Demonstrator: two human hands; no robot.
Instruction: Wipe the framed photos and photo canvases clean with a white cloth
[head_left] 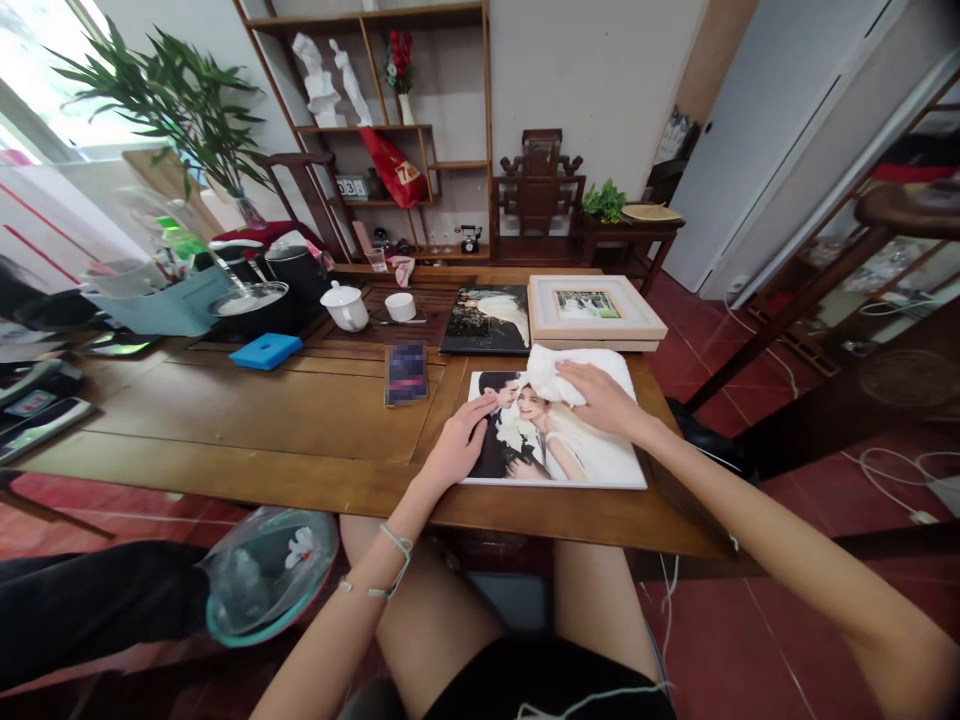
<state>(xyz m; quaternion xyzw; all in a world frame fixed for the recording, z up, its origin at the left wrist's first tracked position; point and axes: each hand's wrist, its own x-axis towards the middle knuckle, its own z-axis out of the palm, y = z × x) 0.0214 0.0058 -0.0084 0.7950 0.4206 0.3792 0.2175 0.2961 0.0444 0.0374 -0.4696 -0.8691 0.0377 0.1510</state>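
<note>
A large wedding photo print (pixel 600 450) lies flat near the front edge of the wooden table, showing a couple with a white bouquet. My left hand (pixel 461 437) rests on its left side, fingers stretched out flat. At the upper part of the print, my right hand (pixel 596 395) presses down on a bunched white cloth (pixel 551 372), its fingers curled over the fabric. Just behind the print are a dark photo panel (pixel 480 325) and a pale wooden picture frame (pixel 645 325) holding a small photo.
A phone (pixel 406 374) lies left of the print. Farther left are a blue box (pixel 266 350), a white teapot (pixel 345 307), a white cup (pixel 400 306) and a light-blue bin (pixel 169 310) of tools. A lined wastebasket (pixel 262 625) stands below the table, beside another person's leg (pixel 105 610).
</note>
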